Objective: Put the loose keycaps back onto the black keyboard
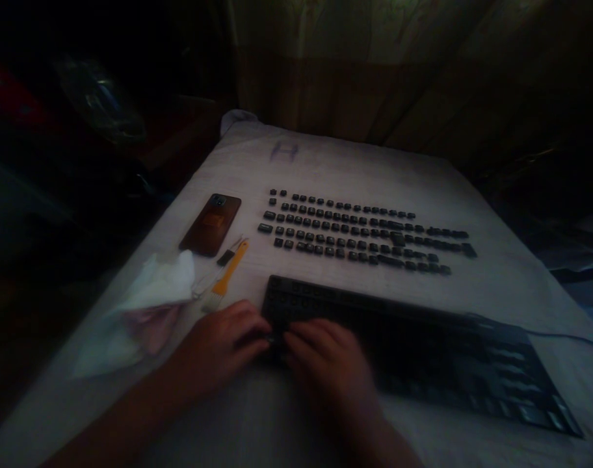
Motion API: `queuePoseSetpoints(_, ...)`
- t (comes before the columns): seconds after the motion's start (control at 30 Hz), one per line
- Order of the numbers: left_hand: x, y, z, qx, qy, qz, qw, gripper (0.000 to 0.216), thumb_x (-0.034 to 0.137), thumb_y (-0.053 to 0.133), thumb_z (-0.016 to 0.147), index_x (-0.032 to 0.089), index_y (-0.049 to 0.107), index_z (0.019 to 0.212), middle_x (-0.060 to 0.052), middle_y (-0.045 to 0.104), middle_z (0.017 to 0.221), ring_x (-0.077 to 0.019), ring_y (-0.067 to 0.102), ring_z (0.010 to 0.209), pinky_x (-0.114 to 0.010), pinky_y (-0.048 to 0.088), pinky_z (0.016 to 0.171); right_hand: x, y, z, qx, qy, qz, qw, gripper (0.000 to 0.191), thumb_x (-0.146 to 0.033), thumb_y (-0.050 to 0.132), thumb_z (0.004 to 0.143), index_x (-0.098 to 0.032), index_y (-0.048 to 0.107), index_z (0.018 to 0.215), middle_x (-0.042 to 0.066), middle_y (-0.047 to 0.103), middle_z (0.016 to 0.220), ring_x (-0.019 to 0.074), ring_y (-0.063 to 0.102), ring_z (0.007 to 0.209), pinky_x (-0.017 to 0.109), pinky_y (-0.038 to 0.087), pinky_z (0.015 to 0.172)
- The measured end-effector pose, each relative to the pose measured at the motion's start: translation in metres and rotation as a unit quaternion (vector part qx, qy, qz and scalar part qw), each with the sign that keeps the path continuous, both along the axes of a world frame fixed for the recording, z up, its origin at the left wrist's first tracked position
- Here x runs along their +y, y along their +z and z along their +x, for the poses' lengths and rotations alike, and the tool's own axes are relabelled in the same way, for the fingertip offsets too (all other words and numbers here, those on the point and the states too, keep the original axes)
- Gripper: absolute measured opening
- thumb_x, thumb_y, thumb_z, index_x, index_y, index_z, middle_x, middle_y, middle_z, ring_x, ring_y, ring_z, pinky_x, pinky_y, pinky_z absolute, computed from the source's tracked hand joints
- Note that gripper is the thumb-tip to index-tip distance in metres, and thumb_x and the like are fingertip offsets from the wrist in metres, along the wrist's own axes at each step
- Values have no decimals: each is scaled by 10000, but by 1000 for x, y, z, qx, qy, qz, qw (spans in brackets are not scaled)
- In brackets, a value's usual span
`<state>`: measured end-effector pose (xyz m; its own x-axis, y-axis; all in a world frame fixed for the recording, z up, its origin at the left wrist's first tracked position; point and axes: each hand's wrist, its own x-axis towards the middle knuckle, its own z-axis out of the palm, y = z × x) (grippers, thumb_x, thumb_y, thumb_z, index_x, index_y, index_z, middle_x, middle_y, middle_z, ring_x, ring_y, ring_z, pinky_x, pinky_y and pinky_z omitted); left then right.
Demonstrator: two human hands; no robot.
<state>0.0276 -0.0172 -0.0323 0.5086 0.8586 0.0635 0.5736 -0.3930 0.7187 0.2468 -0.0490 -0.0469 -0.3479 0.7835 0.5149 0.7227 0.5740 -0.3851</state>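
A black keyboard (pixel 423 344) lies across the near part of the white-covered surface, many of its keycaps off. At its left end, my left hand (pixel 233 338) has thumb and fingers pinched together near the edge. Close beside it, my right hand (pixel 330 364) lies over the keys with curled fingers, their tips almost meeting the left ones. Whatever sits between the fingertips is too dark and small to name. Beyond the keyboard, loose black keycaps (pixel 320 226) are laid out in several rows.
Left of the keycaps lie a brown phone (pixel 211 224), a brush with a yellow handle (pixel 232 268) and a small black-ended tool (pixel 225 257). A crumpled white cloth (pixel 155 286) rests nearer. The keyboard's cable (pixel 564 336) runs off right. A patterned curtain (pixel 326 78) hangs behind.
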Motion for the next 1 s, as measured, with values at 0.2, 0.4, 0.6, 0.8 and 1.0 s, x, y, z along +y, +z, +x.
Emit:
queuePoseSetpoints(0.2,1,1,1,1,6,-43,999,96,246,588,914,220,670,958,-12,651,929,-157,634,823,-278,495,736,6,4,-5,-4,5,-41,999,158,-153,601,911,-214,733,972,51,746,918,220,616,834,349,452,726)
queuePoseSetpoints(0.4,6,4,-4,-25,-10,-86,996,154,266,552,931,238,683,1009,-13,667,965,-170,632,872,-302,499,786,12,12,-8,-21,17,-75,997,122,-135,627,875,-213,718,903,40,731,873,203,609,767,331,420,684)
queuePoseSetpoints(0.6,7,3,-6,-11,1,-82,997,134,261,569,916,229,682,979,-11,666,950,-172,627,865,-304,492,780,11,9,-12,-38,15,-75,996,135,-122,649,851,-218,711,924,40,737,893,207,621,763,333,428,697)
queuePoseSetpoints(0.8,8,1,-7,-6,8,-83,996,126,264,583,909,226,684,974,-10,671,950,-171,630,872,-302,487,781,11,7,-15,-38,3,-48,998,154,-107,628,861,-212,719,928,55,731,874,198,616,726,324,437,672)
queuePoseSetpoints(1.0,8,3,-8,-1,0,-87,996,131,261,590,911,225,700,972,-7,676,942,-166,634,866,-297,485,785,13,8,-13,-49,19,-42,998,145,-124,632,866,-216,732,919,55,737,874,191,620,714,312,452,656)
